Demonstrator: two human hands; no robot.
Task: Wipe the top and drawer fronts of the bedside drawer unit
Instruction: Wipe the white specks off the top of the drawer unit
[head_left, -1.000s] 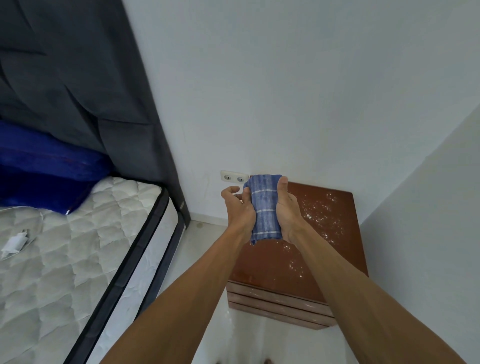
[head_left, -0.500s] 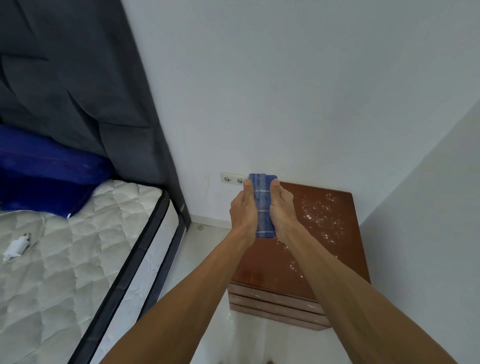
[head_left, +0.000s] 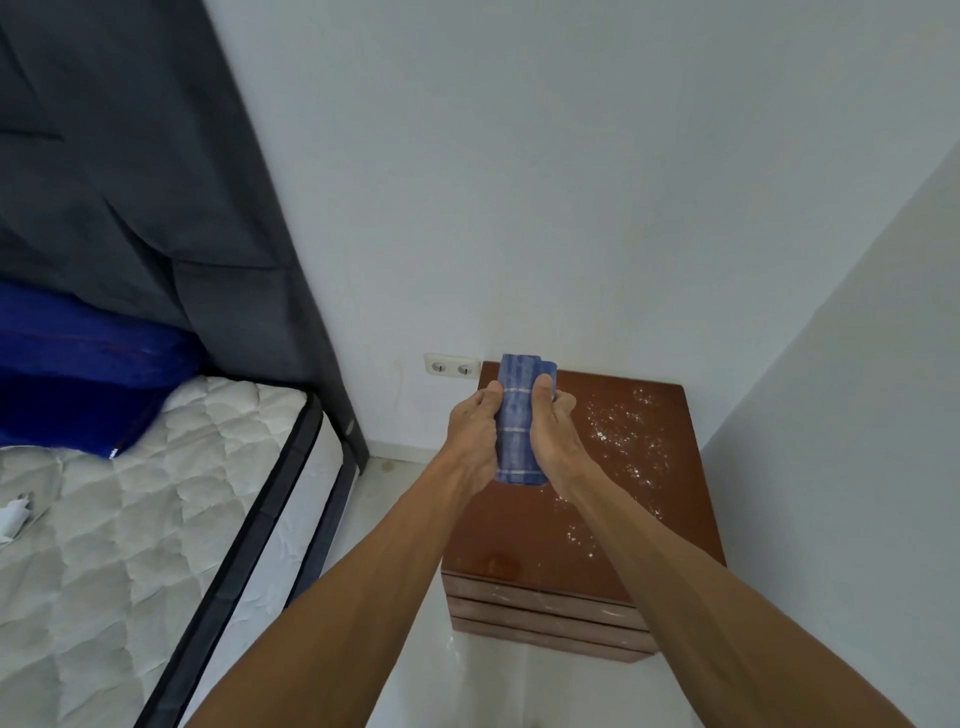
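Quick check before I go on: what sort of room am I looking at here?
Most likely a bedroom corner: a bare quilted mattress with a blue pillow on the left, and a brown bedside drawer unit against the white wall, beside a double wall socket.

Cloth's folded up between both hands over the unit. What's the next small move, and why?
Probably lower the blue checked cloth, held between the left hand and right hand, onto the brown wooden drawer unit and sweep toward the white specks on its right side: the top looks unwiped.
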